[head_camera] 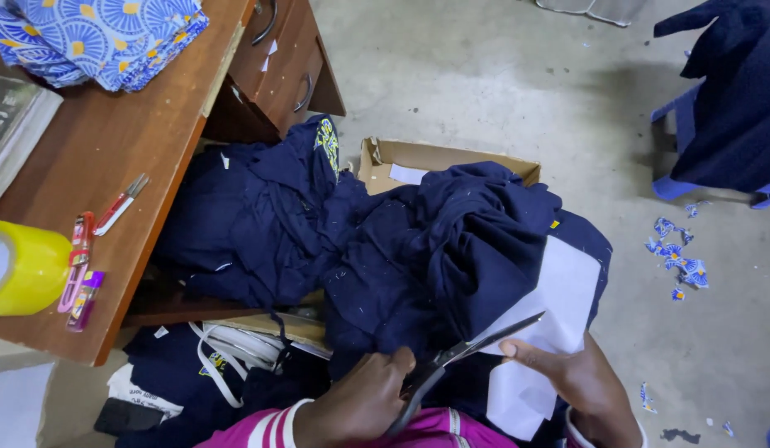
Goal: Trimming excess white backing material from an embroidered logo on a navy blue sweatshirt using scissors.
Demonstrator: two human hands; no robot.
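My left hand [360,400] grips the handles of dark scissors [472,347], whose open blades point up and right at a white sheet of paper or lining [559,311]. My right hand [572,377] pinches that sheet's lower edge, thumb close to the blade. The sheet lies on a navy garment that is part of a big heap of navy clothes [418,249] across my lap and the floor. Pink sleeves with white stripes show at the bottom.
A wooden desk [119,158] on the left holds a yellow tape roll [24,267], thread snips [119,203], pink clips, a book and blue patterned fabric [103,33]. A cardboard box [385,158] sits behind the heap. A blue chair draped in navy cloth [733,108] and fabric scraps [677,257] are right.
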